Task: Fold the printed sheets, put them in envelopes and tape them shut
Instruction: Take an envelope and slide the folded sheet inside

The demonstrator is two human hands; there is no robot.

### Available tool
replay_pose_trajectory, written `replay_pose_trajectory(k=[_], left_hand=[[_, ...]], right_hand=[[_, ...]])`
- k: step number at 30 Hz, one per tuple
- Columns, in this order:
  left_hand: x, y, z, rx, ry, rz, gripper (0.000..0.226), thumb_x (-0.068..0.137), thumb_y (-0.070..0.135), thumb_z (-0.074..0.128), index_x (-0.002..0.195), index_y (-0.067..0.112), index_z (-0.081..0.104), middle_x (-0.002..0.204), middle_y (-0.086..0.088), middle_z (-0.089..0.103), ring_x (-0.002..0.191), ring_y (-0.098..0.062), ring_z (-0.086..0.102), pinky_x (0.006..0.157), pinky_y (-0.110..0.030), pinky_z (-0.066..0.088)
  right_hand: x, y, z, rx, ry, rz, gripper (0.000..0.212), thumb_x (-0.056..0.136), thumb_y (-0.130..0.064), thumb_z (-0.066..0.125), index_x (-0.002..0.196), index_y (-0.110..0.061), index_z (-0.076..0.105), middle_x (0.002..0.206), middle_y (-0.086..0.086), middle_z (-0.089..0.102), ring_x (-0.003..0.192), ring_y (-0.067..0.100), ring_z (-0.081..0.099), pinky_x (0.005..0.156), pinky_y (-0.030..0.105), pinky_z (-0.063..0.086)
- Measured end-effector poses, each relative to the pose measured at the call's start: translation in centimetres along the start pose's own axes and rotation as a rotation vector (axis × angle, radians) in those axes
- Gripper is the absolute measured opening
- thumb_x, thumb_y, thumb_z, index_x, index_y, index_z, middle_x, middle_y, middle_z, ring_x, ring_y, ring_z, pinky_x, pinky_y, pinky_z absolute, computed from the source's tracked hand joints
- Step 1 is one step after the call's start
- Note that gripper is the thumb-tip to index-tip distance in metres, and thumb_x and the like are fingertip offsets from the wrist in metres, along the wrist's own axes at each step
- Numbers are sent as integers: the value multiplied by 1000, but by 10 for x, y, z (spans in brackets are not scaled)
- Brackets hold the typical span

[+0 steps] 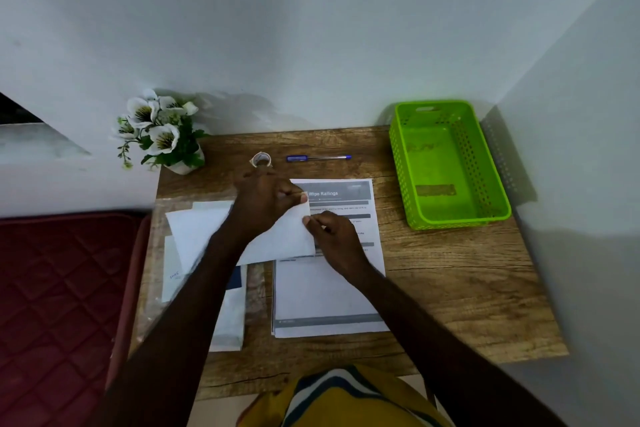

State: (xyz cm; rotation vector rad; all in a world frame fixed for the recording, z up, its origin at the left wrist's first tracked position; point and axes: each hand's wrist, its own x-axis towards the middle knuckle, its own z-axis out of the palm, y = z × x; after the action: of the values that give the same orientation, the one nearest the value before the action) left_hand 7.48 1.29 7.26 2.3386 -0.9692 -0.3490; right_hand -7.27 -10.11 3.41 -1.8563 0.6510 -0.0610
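A white envelope [194, 232] lies slanted across the desk, its right end over a stack of printed sheets [325, 291] headed "Wipe Railings". My left hand [266, 201] grips the envelope's upper right corner, thumb on top. My right hand [332, 239] pinches the envelope's right edge just below. A small roll of clear tape [260, 159] stands behind my left hand. More envelopes in a clear wrapper [228, 319] lie at the left of the desk.
A blue pen [318, 158] lies at the back of the wooden desk [450, 288]. A green perforated basket [446, 163] stands at the back right. A pot of white flowers [159, 132] is at the back left. A red quilted mattress [62, 288] borders the desk's left side.
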Motion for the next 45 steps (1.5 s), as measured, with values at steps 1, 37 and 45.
replay_pose_trajectory(k=[1, 37, 45], left_hand=[[2, 2, -3, 13, 6, -37, 19, 92, 41, 71, 100, 27, 81, 106, 6, 78, 114, -17, 62, 111, -55, 33], [-16, -11, 66, 29, 502, -554, 33, 94, 34, 68, 115, 8, 67, 111, -16, 70, 98, -36, 68, 85, -44, 53], [13, -38, 28, 352, 469, -327, 34, 94, 18, 66, 123, 1, 62, 120, -24, 62, 110, -43, 58, 86, -48, 49]], right_hand=[[-2, 1, -1, 13, 8, -9, 27, 102, -27, 61, 102, -3, 75, 104, 12, 73, 98, 24, 66, 92, 45, 53], [61, 26, -17, -514, 308, -267, 16, 95, -15, 69, 108, -11, 78, 116, 6, 70, 98, 23, 69, 76, 21, 46], [62, 29, -19, -545, 264, -266, 15, 98, -18, 64, 105, -14, 77, 111, 4, 66, 97, 22, 65, 70, 22, 39]])
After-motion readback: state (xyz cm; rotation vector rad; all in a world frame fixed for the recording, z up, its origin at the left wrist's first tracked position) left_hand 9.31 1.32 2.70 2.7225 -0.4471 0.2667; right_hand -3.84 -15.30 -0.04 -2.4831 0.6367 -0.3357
